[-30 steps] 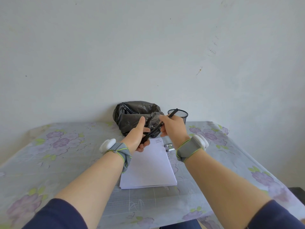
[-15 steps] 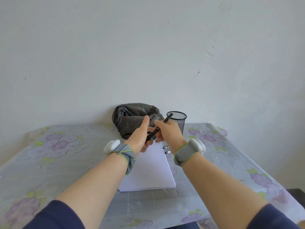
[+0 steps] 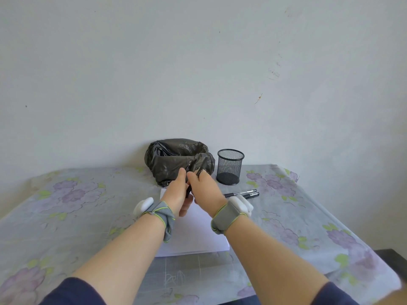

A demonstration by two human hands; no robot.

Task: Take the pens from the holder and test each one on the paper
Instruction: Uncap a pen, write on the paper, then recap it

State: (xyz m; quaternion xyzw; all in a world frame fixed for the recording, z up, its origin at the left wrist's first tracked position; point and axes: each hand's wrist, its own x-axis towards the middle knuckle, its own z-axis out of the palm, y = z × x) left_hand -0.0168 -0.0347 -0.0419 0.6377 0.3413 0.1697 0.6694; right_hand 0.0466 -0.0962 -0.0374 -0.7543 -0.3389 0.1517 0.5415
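Observation:
My left hand (image 3: 179,194) and my right hand (image 3: 204,190) meet above the far end of the white paper stack (image 3: 193,236). Both grip one black pen (image 3: 199,171), whose tip sticks up between the fingers; most of it is hidden by the hands. The black mesh pen holder (image 3: 229,166) stands upright to the right of my hands and looks empty. Two black pens (image 3: 246,193) lie on the cloth just right of the paper, behind my right wrist.
A crumpled black plastic bag (image 3: 176,159) sits against the wall behind my hands. The table carries a flowered cloth (image 3: 70,194). Its right edge drops off beside a dark surface (image 3: 392,258). A white wall rises right behind the table.
My hands have drawn closer together and lower, so the pen is now mostly hidden between them. The view has shifted, and the holder and the two lying pens show clearly.

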